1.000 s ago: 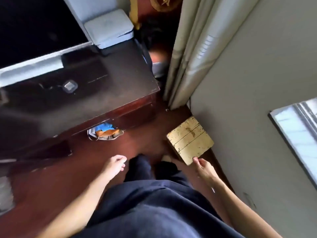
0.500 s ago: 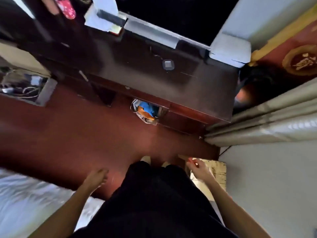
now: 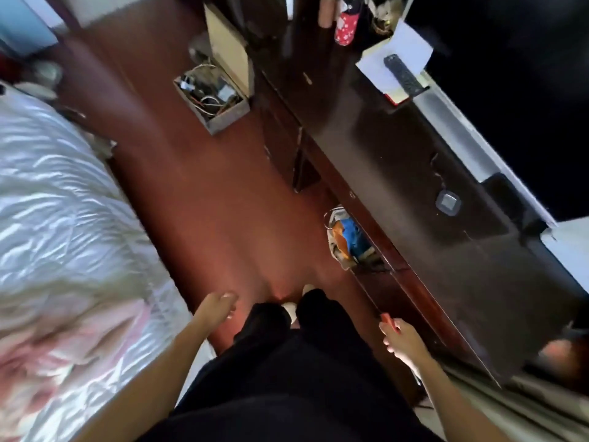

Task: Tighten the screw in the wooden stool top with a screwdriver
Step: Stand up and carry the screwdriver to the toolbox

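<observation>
Clamped in right hand [image 3: 402,341]'s curled fingers [image 3: 391,332] was a slim red-orange tool [image 3: 386,320], prob. screwdriver, pointed fwd; stool unseen; left hand [image 3: 219,309] slack, empty.

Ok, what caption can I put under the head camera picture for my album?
Standing between bed and dark cabinet, right hand gripping a red-handled tool, left hand hanging loose.

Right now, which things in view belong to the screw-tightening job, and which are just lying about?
For the job: right hand, holding a red-handled tool, likely the screwdriver. The stool is not in view.

Lying about: box of wires, remote control, bag under the dark cabinet, bed cover, spotted red bottle.
</observation>
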`<state>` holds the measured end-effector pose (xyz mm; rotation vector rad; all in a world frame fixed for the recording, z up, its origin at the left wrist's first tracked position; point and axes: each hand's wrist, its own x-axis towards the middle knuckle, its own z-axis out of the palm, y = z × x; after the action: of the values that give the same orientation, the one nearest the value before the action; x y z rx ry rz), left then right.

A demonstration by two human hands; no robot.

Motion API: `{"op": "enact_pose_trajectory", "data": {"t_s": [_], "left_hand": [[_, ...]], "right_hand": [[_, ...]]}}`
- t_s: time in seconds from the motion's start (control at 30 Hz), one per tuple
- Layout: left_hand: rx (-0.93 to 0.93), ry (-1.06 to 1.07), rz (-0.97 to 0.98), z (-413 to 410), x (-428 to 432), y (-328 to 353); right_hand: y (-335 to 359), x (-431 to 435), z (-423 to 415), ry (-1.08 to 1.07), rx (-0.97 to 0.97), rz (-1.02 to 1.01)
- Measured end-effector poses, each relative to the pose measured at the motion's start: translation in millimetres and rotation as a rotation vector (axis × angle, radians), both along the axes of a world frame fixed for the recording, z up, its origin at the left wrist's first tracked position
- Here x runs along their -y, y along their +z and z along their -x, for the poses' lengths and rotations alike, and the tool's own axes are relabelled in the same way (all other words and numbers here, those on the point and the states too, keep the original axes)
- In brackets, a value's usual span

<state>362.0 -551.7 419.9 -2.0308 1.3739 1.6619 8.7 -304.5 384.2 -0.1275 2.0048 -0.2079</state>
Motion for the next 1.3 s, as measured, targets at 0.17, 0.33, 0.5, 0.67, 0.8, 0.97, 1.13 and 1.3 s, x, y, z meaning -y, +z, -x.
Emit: {"op": "enact_pose_trajectory", "data": {"t_s": [0.17,0.33,0.5,0.67,0.8,0.97,1.13,1.3], "left_hand": [[-0.017,0.165,0.046,-1.7,-11.8,13.9],[0.032,0.372,0.075,-36.9,-43.1,7.3],[0.047,0.549,-0.001,-67.2,-43.1,-12.2],[0.052,0.592,-0.098,-104.8,14.9,-28.5],[0.016,0.577,-0.075,-121.1,99.6,-27.7],[-0.074,0.519,0.047,-117.5,221.9,-15.1],[-0.161,0.616,0.11,-110.9,329.7,-8.5],[-0.127,0.686,0.108,-115.8,404.2,-16.3]], "right_hand": [[-16.1,59.5,17.9,0.268,0.03,-0.004],[-12.6,165.5,0.8,0.516,0.068,0.108],[-8.7,281.7,-25.7,0.582,0.059,0.21],[-8.3,365.0,-47.5,0.577,0.033,0.234],[-8.5,398.9,-51.3,0.509,0.045,0.204],[-11.3,424.0,-45.5,0.563,0.05,0.165],[-18.8,486.8,-43.9,0.585,0.022,0.069],[-23.0,606.5,-55.2,0.641,-0.015,0.114]]}}
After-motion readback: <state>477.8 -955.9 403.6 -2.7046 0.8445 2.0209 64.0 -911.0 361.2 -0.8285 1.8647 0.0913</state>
